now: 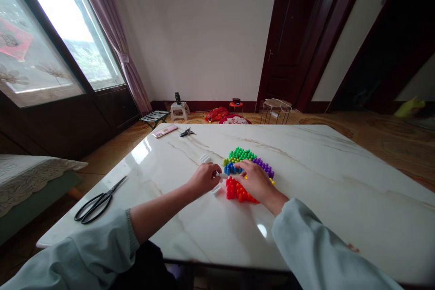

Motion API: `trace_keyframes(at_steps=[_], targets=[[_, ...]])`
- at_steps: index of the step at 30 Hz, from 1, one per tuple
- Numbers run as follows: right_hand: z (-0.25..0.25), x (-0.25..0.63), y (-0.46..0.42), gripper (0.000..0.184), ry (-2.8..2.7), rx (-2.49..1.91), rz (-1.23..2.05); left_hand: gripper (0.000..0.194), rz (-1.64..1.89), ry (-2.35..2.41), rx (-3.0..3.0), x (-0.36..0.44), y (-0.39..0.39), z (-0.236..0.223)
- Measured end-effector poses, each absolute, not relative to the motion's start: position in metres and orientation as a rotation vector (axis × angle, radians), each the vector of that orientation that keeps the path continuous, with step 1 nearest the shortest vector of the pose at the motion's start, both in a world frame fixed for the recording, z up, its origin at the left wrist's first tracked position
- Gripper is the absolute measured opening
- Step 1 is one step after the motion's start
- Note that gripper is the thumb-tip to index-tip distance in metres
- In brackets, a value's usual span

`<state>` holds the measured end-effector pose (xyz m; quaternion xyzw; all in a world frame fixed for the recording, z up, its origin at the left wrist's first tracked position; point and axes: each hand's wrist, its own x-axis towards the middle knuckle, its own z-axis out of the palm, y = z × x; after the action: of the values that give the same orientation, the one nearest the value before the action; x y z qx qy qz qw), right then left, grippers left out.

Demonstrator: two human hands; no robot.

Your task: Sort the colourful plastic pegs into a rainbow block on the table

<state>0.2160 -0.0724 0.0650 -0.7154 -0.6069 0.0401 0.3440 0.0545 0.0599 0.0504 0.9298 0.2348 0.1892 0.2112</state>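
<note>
My left hand [204,176] pinches a small white plastic piece [222,175] between thumb and fingertips, just above the table. My right hand [254,180] reaches in from the other side; its thumb is close to the piece's far end, and its fingers are apart over the coloured pieces. Clusters of small knobbly plastic pieces lie around it: green [240,153], purple [264,166], blue [229,168] and red-orange [234,188]. Some yellow ones are partly hidden by the right hand. More white pieces [205,158] lie beside my left hand.
The marble-patterned table [306,181] carries black-handled scissors [98,203] at the left. A phone [165,131] and keys [187,132] lie near its far edge. Beyond stand a white stool [179,109] with a dark can [177,98] and a metal-legged stool [276,107].
</note>
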Motion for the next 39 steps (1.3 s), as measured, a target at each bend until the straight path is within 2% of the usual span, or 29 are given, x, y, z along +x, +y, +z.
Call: trace_keyframes(at_steps=[10, 18, 26, 33, 39], targets=[[0.073, 0.222, -0.078, 0.023, -1.483, -1.789, 0.054, 0.014, 0.491, 0.766, 2.607, 0.088, 0.068, 0.057], [0.072, 0.232, -0.085, 0.022, -1.430, -1.751, 0.036, 0.020, 0.369, 0.817, 2.600, 0.130, 0.066, 0.040], [0.072, 0.229, -0.086, 0.024, -1.403, -1.711, 0.078, 0.016, 0.241, 0.846, 2.640, 0.138, 0.061, 0.033], [0.081, 0.226, -0.092, 0.021, -1.392, -1.697, 0.103, 0.027, 0.335, 0.948, 2.646, 0.129, 0.084, 0.035], [0.082, 0.224, -0.093, 0.017, -1.399, -1.700, 0.139, 0.052, 0.317, 1.063, 2.674, 0.094, 0.143, 0.025]])
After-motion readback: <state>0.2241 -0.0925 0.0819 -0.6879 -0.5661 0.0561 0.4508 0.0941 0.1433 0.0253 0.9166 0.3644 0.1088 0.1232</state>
